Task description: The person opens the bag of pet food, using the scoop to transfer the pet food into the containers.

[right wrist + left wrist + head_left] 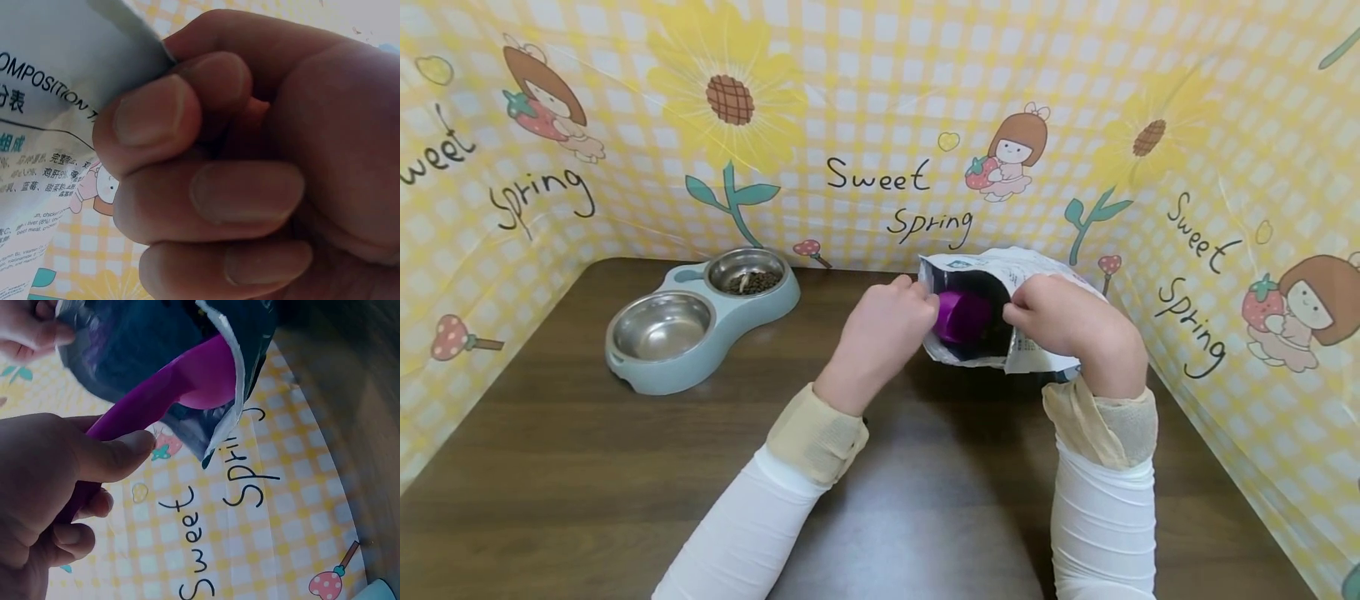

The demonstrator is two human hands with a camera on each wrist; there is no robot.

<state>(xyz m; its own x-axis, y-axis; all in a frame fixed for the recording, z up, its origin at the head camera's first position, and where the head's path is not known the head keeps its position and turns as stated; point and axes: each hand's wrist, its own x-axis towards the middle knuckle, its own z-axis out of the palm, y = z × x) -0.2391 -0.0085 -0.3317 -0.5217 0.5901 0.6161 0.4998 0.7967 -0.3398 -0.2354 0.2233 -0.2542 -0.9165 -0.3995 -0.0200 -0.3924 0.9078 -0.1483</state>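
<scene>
My left hand [887, 329] grips the handle of a purple scoop [150, 394], thumb laid along it in the left wrist view. The scoop's cup [964, 317] is inside the mouth of a white printed bag [1045, 354] with a dark lining. The bag lies tilted on the table, its mouth facing left and toward me. My right hand [1071, 321] pinches the bag's edge at the right of the mouth, its fingers curled in the right wrist view [206, 162]. What lies deep in the bag is hidden.
A pale blue double pet bowl [730, 333] stands at the back left of the brown table [587, 500]. Its far steel bowl holds brown kibble [752, 283]; the nearer steel bowl [662, 327] shows a bare bottom. Yellow checked cloth [865, 108] walls the back and sides.
</scene>
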